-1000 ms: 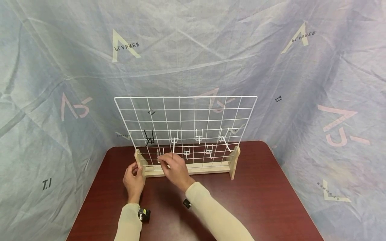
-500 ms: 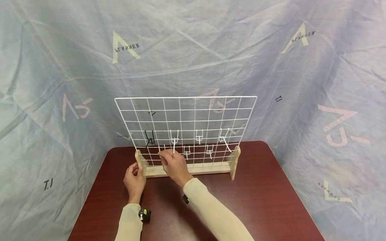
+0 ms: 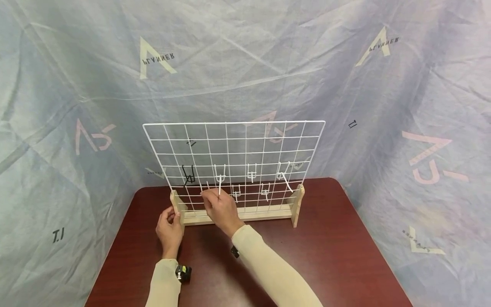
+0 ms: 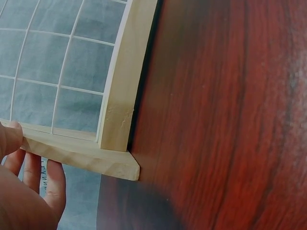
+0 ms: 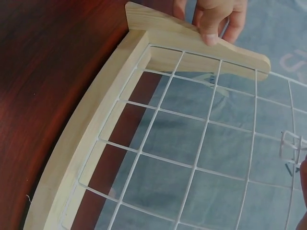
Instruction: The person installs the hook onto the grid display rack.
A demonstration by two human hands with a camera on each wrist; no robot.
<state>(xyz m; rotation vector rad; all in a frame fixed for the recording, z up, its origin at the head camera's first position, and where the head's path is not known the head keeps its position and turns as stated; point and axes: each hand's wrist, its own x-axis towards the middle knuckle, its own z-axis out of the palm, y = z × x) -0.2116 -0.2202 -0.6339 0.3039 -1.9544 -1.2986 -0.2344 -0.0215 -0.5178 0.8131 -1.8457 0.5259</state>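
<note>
A white wire grid panel (image 3: 238, 145) stands upright in a pale wooden stand (image 3: 268, 210) on the table. My left hand (image 3: 170, 232) holds the stand's left side piece (image 5: 168, 26), thumb on one face and fingers behind it. In front of the lower left part of the grid, my right hand (image 3: 222, 211) pinches a white wire hook (image 5: 289, 146). Its bracket end shows against the wires in the right wrist view, while my fingers cover the rest. Just above that hand, another white hook (image 3: 220, 179) hangs on the grid and overlaps the knuckles.
A black hook (image 3: 188, 175) hangs at the grid's left. More white hooks hang to the right, including a long-armed one (image 3: 284, 177). The dark red table (image 3: 337, 256) reaches to grey cloth walls (image 3: 245, 64) at the back and sides.
My right hand has risen slightly along the grid with the white hook in its fingers. The left hand keeps its hold on the stand's side piece.
</note>
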